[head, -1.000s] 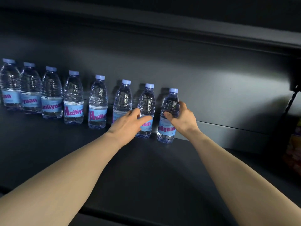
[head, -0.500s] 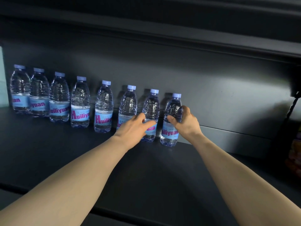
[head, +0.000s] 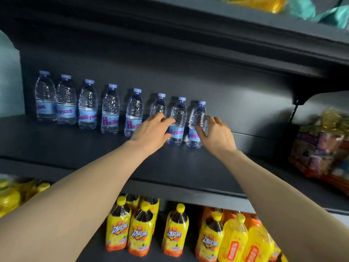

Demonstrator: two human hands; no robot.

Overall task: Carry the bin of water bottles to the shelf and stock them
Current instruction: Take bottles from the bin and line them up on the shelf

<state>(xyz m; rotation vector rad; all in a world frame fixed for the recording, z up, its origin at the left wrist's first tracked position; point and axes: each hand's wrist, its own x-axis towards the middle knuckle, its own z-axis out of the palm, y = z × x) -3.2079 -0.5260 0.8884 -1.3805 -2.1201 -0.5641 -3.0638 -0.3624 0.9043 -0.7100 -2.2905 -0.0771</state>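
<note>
While both hands are hovering at the row's 3 o'clock end:
bottles (head: 110, 110): eight standing in a line on the shelf (head: 75, 148)
left hand (head: 151, 132): fingers loose, reaching past the seventh, gripping nothing
right hand (head: 217, 135): spread open beside the last bottle (head: 197, 125), thumb just touching it

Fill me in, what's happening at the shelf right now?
A person is stocking water bottles in a row at the back of a dark shelf; eight stand upright. The left hand and right hand are open around the two rightmost bottles, fingers relaxed, gripping nothing. Yellow drink bottles sit on the shelf below.
</note>
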